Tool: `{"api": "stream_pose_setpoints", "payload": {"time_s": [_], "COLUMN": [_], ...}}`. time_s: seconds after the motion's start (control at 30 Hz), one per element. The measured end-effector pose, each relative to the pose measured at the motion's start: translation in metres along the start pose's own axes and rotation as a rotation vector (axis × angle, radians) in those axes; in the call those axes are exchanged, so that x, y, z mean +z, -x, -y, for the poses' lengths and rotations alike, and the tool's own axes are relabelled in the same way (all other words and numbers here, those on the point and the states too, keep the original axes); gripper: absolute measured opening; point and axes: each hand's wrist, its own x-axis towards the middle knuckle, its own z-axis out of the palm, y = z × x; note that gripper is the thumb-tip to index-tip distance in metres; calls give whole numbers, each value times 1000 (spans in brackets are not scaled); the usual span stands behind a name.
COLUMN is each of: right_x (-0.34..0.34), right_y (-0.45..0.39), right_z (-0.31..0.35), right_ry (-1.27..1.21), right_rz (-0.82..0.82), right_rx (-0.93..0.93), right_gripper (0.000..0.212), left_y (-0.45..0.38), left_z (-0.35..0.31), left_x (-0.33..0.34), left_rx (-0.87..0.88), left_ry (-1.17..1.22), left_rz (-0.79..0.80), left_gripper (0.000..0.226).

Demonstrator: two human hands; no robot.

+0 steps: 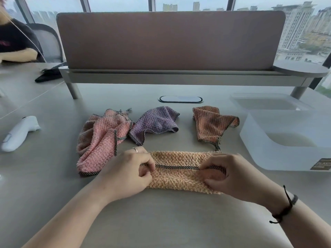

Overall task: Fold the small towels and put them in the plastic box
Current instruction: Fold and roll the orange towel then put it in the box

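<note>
Since our left hand (pixel 129 173) and right hand (pixel 231 173) each pinched an end of the peach towel (pixel 176 176), it lay crosswise on the counter (pixel 161 221), plastic box (pixel 286 140) nearer the right.

Bare table (pixel 161 221) is lying open in front of the tan towel (pixel 179 176), so a hand could be sliding there. Behind it, the pink towel (pixel 102 138), the purple towel (pixel 154 122) and the orange towel (pixel 211 122) are sitting in a row and blocking the way back. The plastic box (pixel 286 153) is standing to the right with its top open. Its lid (pixel 268 102) is lying just behind it. A white gadget (pixel 19 133) is lying far left. A tall screen (pixel 170 42) is closing off the back.
</note>
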Motion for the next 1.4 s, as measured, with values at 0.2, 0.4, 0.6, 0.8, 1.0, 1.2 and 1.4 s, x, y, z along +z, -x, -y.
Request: {"api": "stream_pose_setpoints", "payload": {"time_s": [0.2,0.4,0.6,0.8,1.0,1.2,1.4], "right_x": [-1,-3,-7,-1,-3,4,18], "right_y": [0,2,5,-2,3,6,0], "right_z": [-4,1,4,-4,13,28,15], "right_ry": [27,-86,-281,74,-35,-403,171], "right_rz": [20,68,62,-32,124,280,108], "right_rx": [14,-51,-54,-89,-115,-94,-157], "right_gripper": [28,37,28,39,20,14,80], "left_y": [1,0,-4,-5,-8,-5,1], "left_z": [-2,-3,3,-1,1,-1,-21], "left_x": [-1,1,8,9,14,19,22], "left_rx": [-22,-42,6,59,67,167,208], "left_ry": [2,-21,-137,-231,-238,132,-80], "left_rz": [17,-28,-69,-169,-289,-32,231], "left_gripper": [43,48,33,14,27,48,87]}}
